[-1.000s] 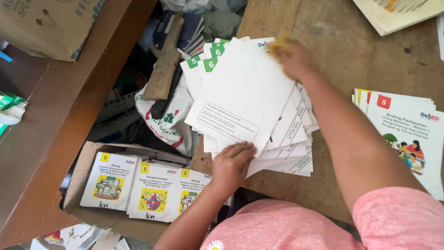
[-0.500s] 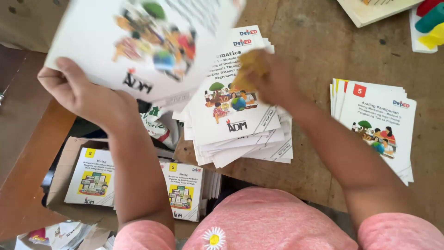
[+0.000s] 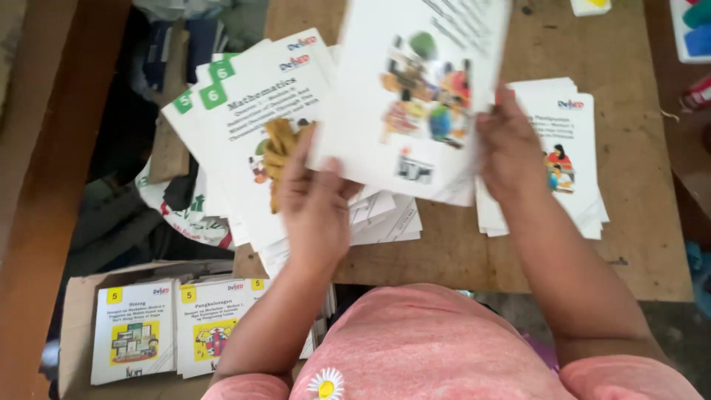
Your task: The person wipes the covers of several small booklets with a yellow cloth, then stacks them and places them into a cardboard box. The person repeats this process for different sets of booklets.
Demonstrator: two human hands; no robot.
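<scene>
A white booklet [image 3: 415, 89] with a colourful cover picture is held up above the wooden table [image 3: 637, 222], gripped at both lower edges. My left hand [image 3: 315, 200] pinches its lower left edge and my right hand [image 3: 511, 148] holds its lower right edge. Under my left hand lies a messy stack of white booklets [image 3: 244, 126] with green number tabs, and some yellow rubber bands [image 3: 278, 148] rest on it. Beneath my right hand sits a second, neater pile of booklets [image 3: 570, 163].
A cardboard box [image 3: 74, 326] on the floor at lower left holds more booklets with yellow tabs [image 3: 174, 330]. Bags and clutter [image 3: 178, 200] fill the gap left of the table. A wooden board [image 3: 37, 185] runs along the left edge.
The raised booklet has moved from the upper left to the centre-right. My right hand left the messy stack and now grips the booklet's right edge; the view shifted.
</scene>
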